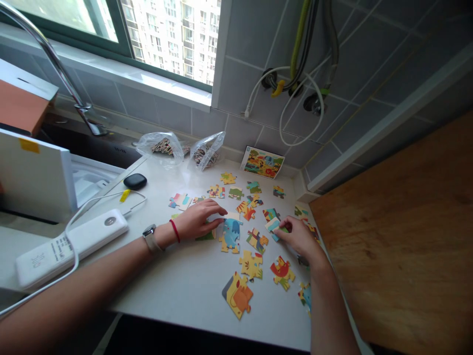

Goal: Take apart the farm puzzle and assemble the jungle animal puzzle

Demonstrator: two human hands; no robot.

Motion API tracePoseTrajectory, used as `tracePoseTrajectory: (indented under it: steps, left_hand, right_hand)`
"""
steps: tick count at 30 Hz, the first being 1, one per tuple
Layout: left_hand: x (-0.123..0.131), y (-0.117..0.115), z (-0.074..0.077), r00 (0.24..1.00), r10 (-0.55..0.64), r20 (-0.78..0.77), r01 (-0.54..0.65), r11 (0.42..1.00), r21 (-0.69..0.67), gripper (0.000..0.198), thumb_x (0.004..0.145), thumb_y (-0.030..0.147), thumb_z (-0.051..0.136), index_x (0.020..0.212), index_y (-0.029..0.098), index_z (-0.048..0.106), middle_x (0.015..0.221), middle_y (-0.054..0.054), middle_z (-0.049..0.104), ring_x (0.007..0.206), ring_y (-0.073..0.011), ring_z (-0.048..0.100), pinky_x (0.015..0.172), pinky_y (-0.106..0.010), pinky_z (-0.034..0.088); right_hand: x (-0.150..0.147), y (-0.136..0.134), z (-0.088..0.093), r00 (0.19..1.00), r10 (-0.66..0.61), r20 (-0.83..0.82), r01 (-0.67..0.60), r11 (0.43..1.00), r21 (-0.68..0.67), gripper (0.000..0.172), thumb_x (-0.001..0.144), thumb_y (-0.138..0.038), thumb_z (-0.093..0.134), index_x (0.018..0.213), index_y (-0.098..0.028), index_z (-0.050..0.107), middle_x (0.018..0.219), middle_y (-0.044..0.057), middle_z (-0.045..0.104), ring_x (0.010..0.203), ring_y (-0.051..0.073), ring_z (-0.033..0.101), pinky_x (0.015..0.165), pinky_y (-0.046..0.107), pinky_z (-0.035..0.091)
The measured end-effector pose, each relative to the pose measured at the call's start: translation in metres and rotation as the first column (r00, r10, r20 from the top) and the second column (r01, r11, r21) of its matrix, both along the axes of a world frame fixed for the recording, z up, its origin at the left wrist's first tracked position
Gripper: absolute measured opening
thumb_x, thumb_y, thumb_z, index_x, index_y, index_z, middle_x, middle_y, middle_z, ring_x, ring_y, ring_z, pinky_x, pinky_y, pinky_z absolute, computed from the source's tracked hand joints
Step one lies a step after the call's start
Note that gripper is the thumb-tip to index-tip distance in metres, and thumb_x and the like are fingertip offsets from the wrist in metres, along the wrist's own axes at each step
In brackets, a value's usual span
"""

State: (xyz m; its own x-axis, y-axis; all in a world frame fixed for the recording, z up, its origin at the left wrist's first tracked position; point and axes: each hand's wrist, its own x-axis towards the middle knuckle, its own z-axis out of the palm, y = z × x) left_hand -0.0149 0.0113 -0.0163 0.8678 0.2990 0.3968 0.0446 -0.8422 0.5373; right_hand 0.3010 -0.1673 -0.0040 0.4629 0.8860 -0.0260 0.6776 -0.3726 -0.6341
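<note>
Jigsaw pieces [235, 193] in bright cartoon prints: blue elephant piece [231, 235], yellow piece with orange animal [237, 295], red-and-yellow piece [283, 272], on white bench [185, 291], grey tiled wall [244, 84] behind.

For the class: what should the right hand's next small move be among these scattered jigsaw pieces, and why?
Probably slide the pale blue-and-white cardboard jigsaw piece toward the blue animal jigsaw piece, since the right hand already touches the first and the second lies beside the left hand.

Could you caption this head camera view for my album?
Left hand and right hand touch jigsaw pieces scattered on a white counter.
</note>
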Motion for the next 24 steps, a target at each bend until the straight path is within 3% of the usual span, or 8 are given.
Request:
tracePoseTrajectory:
  steps: [4,8,12,15,20,24]
  left_hand:
    - [0.001,-0.002,-0.001,1.000,0.013,0.013,-0.013,1.000,0.009,0.021,0.104,0.028,0.053,0.116,0.021,0.068,0.107,-0.009,0.074,0.099,-0.0236,0.069,0.090,-0.041,0.056]
    - [0.000,-0.007,-0.001,0.999,0.004,0.038,-0.003,0.999,-0.042,0.032,0.103,0.033,0.057,0.133,0.023,0.062,0.110,-0.008,0.075,0.101,-0.0234,0.069,0.091,-0.040,0.055]
    - [0.000,-0.013,-0.001,0.994,-0.093,0.050,0.097,0.991,-0.089,0.038,0.100,0.040,0.065,0.134,0.023,0.063,0.104,-0.008,0.077,0.095,-0.0228,0.071,0.087,-0.037,0.056]
    - [0.002,-0.017,-0.002,0.984,-0.170,0.052,0.175,0.977,-0.122,0.034,0.099,0.041,0.067,0.128,0.025,0.067,0.097,-0.006,0.078,0.091,-0.0216,0.071,0.082,-0.033,0.056]
    - [0.006,-0.022,-0.006,0.979,-0.196,0.058,0.202,0.973,-0.113,0.025,0.099,0.044,0.067,0.110,0.024,0.075,0.094,-0.008,0.075,0.088,-0.0214,0.069,0.077,-0.031,0.056]
    - [0.007,-0.027,-0.007,0.980,-0.189,0.060,0.194,0.975,-0.103,0.035,0.095,0.045,0.072,0.124,0.024,0.070,0.097,-0.008,0.074,0.090,-0.0220,0.069,0.082,-0.033,0.056]
  right_hand:
    - [-0.015,0.012,0.011,0.929,0.010,-0.371,0.075,0.974,0.215,0.038,0.067,-0.049,0.084,0.088,-0.020,0.069,0.081,0.004,0.071,0.072,0.021,0.065,0.064,0.032,0.051]
    - [-0.058,0.020,0.011,0.766,0.147,-0.626,0.002,0.973,0.231,0.049,0.068,-0.046,0.091,0.104,-0.022,0.068,0.075,-0.001,0.070,0.068,0.017,0.066,0.067,0.029,0.053]
    - [-0.091,0.023,0.003,0.704,0.244,-0.667,-0.123,0.967,0.224,0.039,0.063,-0.043,0.096,0.080,-0.021,0.069,0.068,-0.002,0.069,0.060,0.013,0.062,0.059,0.025,0.049]
    - [-0.099,0.023,0.000,0.705,0.267,-0.657,-0.155,0.962,0.225,0.036,0.063,-0.044,0.095,0.074,-0.021,0.071,0.067,-0.001,0.070,0.056,0.013,0.059,0.053,0.024,0.046]
    - [-0.096,0.021,0.001,0.686,0.233,-0.690,-0.128,0.971,0.202,0.038,0.073,-0.053,0.087,0.092,-0.023,0.076,0.063,-0.002,0.067,0.040,0.008,0.043,0.038,0.023,0.032]
    - [-0.095,0.022,0.004,0.689,0.245,-0.682,-0.113,0.966,0.233,0.038,0.079,-0.051,0.082,0.104,-0.022,0.077,0.064,-0.002,0.066,0.046,0.011,0.051,0.044,0.024,0.042]
